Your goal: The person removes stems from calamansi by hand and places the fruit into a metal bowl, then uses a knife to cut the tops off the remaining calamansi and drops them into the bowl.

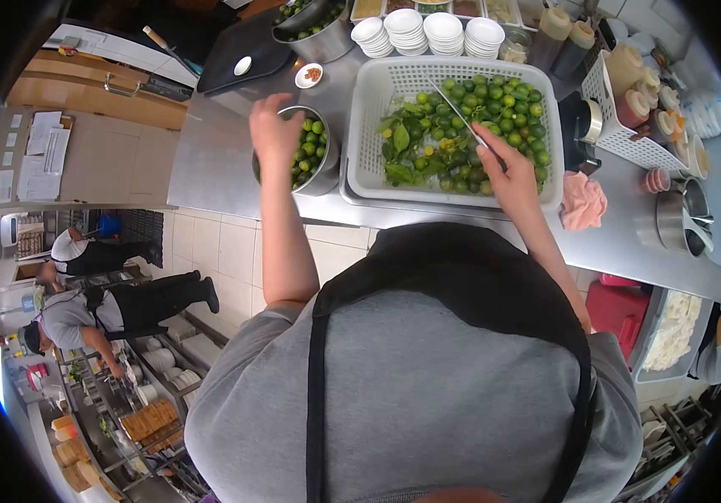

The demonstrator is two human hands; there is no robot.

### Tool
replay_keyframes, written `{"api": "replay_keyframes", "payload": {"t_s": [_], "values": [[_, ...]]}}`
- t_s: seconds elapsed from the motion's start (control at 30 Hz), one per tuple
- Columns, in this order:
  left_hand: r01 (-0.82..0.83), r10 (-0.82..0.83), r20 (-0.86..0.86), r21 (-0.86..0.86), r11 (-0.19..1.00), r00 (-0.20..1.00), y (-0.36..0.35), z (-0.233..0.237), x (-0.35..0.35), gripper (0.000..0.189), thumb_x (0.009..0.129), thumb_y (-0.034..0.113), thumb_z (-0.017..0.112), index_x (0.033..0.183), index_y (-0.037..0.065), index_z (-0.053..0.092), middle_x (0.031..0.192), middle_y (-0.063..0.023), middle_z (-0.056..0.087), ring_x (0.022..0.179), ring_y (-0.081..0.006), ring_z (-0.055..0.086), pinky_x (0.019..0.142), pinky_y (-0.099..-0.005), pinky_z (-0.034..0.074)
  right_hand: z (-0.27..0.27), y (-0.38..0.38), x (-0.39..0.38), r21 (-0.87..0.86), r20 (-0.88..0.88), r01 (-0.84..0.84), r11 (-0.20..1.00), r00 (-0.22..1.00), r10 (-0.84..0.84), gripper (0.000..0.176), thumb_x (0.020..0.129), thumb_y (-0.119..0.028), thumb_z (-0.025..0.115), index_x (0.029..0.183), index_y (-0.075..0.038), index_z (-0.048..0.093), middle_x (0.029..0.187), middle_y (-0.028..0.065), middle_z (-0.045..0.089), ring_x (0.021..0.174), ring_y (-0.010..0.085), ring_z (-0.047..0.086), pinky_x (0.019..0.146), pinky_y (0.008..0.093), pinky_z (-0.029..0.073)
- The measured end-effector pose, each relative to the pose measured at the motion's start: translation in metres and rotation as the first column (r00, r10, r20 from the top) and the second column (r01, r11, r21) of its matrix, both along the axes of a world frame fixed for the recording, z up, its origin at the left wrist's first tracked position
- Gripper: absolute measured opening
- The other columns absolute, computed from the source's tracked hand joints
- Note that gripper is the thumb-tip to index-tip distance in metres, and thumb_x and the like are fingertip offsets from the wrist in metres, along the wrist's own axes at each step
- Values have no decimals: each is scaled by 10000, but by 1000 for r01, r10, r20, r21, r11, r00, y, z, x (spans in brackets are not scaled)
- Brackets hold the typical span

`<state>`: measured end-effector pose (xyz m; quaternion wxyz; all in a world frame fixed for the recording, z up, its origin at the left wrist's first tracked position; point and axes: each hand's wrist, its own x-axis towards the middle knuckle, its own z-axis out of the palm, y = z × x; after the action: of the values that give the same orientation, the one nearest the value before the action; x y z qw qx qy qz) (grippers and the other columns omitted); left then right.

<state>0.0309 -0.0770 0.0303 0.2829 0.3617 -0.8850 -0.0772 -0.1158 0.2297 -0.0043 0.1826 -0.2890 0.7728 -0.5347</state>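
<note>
My left hand [274,130] hovers over the rim of a round metal bowl [327,172] filled with small green limes [312,149], fingers curled; what it holds, if anything, is hidden. My right hand [503,163] grips a pair of thin metal scissors [459,113] pointing into a white plastic basket [373,126]. The basket holds several green limes [503,105] mixed with leaves [402,138] and stems.
A steel counter [218,159] carries stacks of small white dishes [427,32], a second metal bowl of limes [314,25], a black board [243,50], sauce bottles [633,71], a pink cloth [583,201] and a metal pot [679,220]. Other people [100,314] work at the left.
</note>
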Motion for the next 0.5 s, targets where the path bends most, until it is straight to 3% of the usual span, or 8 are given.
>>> {"api": "replay_keyframes", "payload": {"t_s": [0.03, 0.07, 0.13, 0.2, 0.23, 0.3, 0.33, 0.5], "values": [[59, -59, -12, 31, 998, 998, 4, -7, -9, 306, 615, 92, 712, 915, 68, 660, 985, -128, 594, 951, -324, 536, 836, -391, 440, -3, -1, -1, -44, -27, 1, 999, 1000, -2, 301, 874, -177, 559, 1169, -119, 577, 961, 117, 652, 708, 150, 588, 657, 250, 446], [153, -154, 1, 19, 988, 988, 16, -17, -20, 249, 654, 119, 697, 900, 82, 675, 937, -107, 612, 830, -261, 589, 739, -354, 477, -5, -3, 0, -44, -27, 0, 999, 1000, -2, 301, 874, -177, 559, 1169, -119, 577, 961, 117, 652, 708, 150, 588, 657, 250, 446], [318, -313, 172, -2, 948, 934, 37, -51, -49, 176, 669, 175, 686, 828, 99, 695, 871, -116, 626, 859, -291, 582, 776, -371, 464, -7, -5, 2, -196, -122, -31, 980, 993, 7, 302, 871, -179, 566, 1168, -123, 578, 936, 104, 654, 662, 142, 558, 629, 252, 439], [348, -404, 382, 207, 914, 831, 87, -44, -79, 143, 699, 117, 623, 822, 81, 688, 880, -142, 622, 905, -302, 585, 749, -386, 482, -7, -5, 4, -184, -119, -30, 982, 993, 8, 301, 869, -177, 568, 1165, -121, 579, 932, 102, 655, 663, 141, 559, 628, 252, 439], [341, -429, 504, 261, 903, 749, 93, -58, -93, 155, 714, 68, 578, 823, 75, 688, 909, -158, 617, 890, -314, 591, 717, -397, 495, -7, -4, 5, -176, -114, -29, 984, 993, 9, 301, 868, -176, 570, 1163, -119, 580, 929, 100, 655, 664, 139, 560, 628, 252, 439], [369, -406, 517, 179, 912, 753, 94, -100, -107, 150, 713, 67, 581, 820, 61, 685, 928, -153, 614, 904, -311, 590, 720, -391, 503, -4, 0, 3, -127, -105, -23, 992, 994, 10, 303, 866, -173, 573, 1163, -113, 579, 937, 103, 655, 677, 139, 568, 638, 251, 441], [393, -380, 533, 96, 915, 756, 94, -107, -109, 145, 712, 66, 584, 818, 47, 682, 948, -147, 611, 919, -308, 589, 723, -385, 510, -3, 2, 3, -80, -90, -19, 997, 996, 11, 304, 864, -171, 575, 1162, -106, 578, 946, 106, 655, 690, 139, 577, 648, 250, 444], [427, -382, 583, 65, 902, 718, 83, -114, -112, 158, 727, 63, 571, 846, 27, 669, 962, -149, 601, 953, -292, 582, 750, -381, 512, 2, 4, 3, -82, -32, 2, 997, 999, -5, 308, 865, -171, 576, 1165, -101, 575, 951, 105, 656, 711, 129, 584, 660, 243, 444]]}}
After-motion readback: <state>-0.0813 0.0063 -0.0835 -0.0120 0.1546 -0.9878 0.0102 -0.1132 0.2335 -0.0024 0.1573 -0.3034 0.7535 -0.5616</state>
